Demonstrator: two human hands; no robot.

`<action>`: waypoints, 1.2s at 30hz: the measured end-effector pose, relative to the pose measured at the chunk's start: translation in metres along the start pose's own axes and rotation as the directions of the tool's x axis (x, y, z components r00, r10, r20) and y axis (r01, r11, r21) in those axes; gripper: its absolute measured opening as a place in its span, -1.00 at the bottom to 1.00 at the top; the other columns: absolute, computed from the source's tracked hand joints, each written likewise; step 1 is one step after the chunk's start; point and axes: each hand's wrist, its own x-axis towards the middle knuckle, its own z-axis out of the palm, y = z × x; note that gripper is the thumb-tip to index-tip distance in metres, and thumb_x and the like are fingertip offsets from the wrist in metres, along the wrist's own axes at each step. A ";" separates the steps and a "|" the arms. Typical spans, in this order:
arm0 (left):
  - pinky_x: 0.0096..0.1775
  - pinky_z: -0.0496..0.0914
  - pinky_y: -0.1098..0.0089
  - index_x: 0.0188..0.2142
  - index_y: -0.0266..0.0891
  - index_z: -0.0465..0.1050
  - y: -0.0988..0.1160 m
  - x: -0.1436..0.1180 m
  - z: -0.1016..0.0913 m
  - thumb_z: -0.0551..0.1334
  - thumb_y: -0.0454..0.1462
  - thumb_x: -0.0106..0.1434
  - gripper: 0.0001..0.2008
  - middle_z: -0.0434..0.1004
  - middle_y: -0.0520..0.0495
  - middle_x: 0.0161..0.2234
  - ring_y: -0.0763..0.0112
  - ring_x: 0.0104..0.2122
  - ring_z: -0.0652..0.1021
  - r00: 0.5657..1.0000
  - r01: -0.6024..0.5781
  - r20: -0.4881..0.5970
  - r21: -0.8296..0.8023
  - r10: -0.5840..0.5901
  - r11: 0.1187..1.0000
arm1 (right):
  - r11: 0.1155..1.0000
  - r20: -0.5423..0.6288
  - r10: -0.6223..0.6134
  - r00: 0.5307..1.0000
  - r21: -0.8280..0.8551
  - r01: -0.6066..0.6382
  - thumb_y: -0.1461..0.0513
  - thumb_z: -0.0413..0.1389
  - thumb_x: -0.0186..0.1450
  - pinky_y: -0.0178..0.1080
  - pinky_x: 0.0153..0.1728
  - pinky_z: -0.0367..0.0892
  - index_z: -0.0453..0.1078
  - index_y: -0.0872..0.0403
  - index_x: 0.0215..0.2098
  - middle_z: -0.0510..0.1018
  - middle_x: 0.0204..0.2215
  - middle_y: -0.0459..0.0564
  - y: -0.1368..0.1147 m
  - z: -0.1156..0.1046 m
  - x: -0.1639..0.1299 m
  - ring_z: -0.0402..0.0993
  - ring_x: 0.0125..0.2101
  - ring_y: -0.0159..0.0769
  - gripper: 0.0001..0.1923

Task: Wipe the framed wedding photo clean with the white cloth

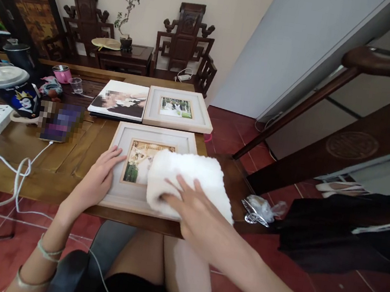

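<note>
Clock reference: the near picture frame is the dial centre, with 12 o'clock pointing away from the person. The near picture frame lies face up on the wooden table, close to the table's near edge.

Left hand: positioned at 9 o'clock, in contact with the frame's left border. The fingers are extended, the fingertips rest on the border, and the hand encloses nothing.

Right hand: positioned at 4 o'clock, on the white cloth. The fingers are spread part-way over the fluffy surface, and one digit enters a dark fold at the cloth's near-left corner. Whether the cloth is pinched there cannot be told.

White cloth: located at 3 o'clock, covering the right portion of the frame and overhanging its right edge.

Adjacent items: a second frame lies at 12 o'clock, just beside a photo panel at 11 o'clock. A phone with a white cable attached lies between 9 and 10 o'clock, near a lidded cup
</note>
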 end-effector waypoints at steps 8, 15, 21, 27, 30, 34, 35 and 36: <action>0.29 0.09 0.03 0.12 -0.39 0.34 -0.001 0.000 0.002 -0.08 -0.39 0.33 -0.57 0.28 -0.29 0.22 0.22 0.31 0.17 0.999 -0.007 -0.037 -0.006 0.007 1.000 | 0.974 -0.181 0.116 0.977 -0.173 -0.148 0.54 -0.07 0.10 0.29 0.23 -0.18 0.27 0.23 0.19 0.12 0.31 0.23 0.061 0.008 0.075 -0.13 0.31 0.20 -0.32; 0.27 0.14 0.03 0.09 -0.37 0.37 -0.008 0.000 0.007 -0.07 -0.40 0.30 -0.57 0.33 -0.29 0.19 0.19 0.28 0.22 0.996 -0.023 -0.090 0.016 0.024 1.000 | 0.992 0.041 0.017 0.999 -0.122 -0.012 0.54 -0.05 0.08 0.30 0.18 0.00 0.32 0.18 0.15 0.20 0.27 0.30 0.005 -0.005 0.014 0.00 0.28 0.23 -0.34; 0.27 0.12 -0.02 0.11 -0.38 0.35 -0.009 0.001 0.005 -0.07 -0.40 0.29 -0.55 0.29 -0.30 0.22 0.16 0.29 0.20 0.999 -0.025 -0.040 0.031 0.026 0.999 | 0.998 0.179 -0.061 0.982 0.024 0.058 0.56 -0.10 0.06 0.25 0.20 0.05 0.26 0.13 0.20 0.15 0.30 0.22 -0.021 -0.015 -0.023 -0.06 0.30 0.17 -0.26; 0.27 0.10 -0.05 0.11 -0.32 0.35 -0.008 0.001 0.002 -0.08 -0.40 0.29 -0.55 0.27 -0.26 0.24 0.18 0.30 0.17 1.000 -0.026 -0.009 0.027 0.026 0.999 | 0.974 0.110 -0.089 0.990 -0.200 0.110 0.61 -0.08 0.04 0.25 0.19 0.02 0.22 0.20 0.23 0.11 0.31 0.26 0.038 -0.018 0.029 -0.10 0.31 0.18 -0.22; 0.27 0.11 -0.04 0.10 -0.33 0.36 -0.005 0.000 0.000 -0.07 -0.39 0.30 -0.56 0.28 -0.27 0.23 0.18 0.30 0.19 1.000 -0.008 -0.020 0.013 0.008 1.000 | 0.927 0.097 -0.109 0.989 -0.351 0.136 0.62 -0.08 0.07 0.30 0.17 0.02 0.22 0.17 0.23 0.05 0.34 0.22 0.070 -0.018 0.057 -0.15 0.32 0.20 -0.23; 0.27 0.12 -0.03 0.10 -0.29 0.37 -0.001 0.000 0.000 -0.05 -0.41 0.29 -0.57 0.31 -0.24 0.22 0.20 0.29 0.21 0.999 -0.002 -0.039 -0.012 0.002 1.000 | 0.914 0.127 -0.069 0.989 -0.388 0.114 0.61 -0.04 0.08 0.33 0.11 0.11 0.22 0.16 0.24 0.06 0.33 0.24 0.070 -0.018 0.069 -0.06 0.28 0.30 -0.24; 0.27 0.12 -0.02 0.09 -0.29 0.38 0.000 0.001 0.001 -0.05 -0.41 0.29 -0.57 0.32 -0.24 0.21 0.20 0.29 0.21 0.999 0.001 -0.044 -0.015 -0.001 1.000 | 0.921 0.144 -0.045 0.989 -0.377 0.097 0.60 -0.02 0.07 0.34 0.10 0.12 0.22 0.17 0.24 0.07 0.32 0.27 0.062 -0.019 0.066 -0.04 0.27 0.33 -0.23; 0.27 0.12 -0.02 0.09 -0.30 0.38 0.000 0.001 0.001 -0.05 -0.41 0.29 -0.57 0.32 -0.24 0.21 0.20 0.29 0.21 0.999 0.005 -0.048 -0.017 -0.006 1.000 | 0.930 0.171 -0.023 0.985 -0.359 0.083 0.60 0.02 0.04 0.36 0.09 0.12 0.22 0.18 0.25 0.07 0.32 0.29 0.052 -0.020 0.061 -0.03 0.26 0.38 -0.21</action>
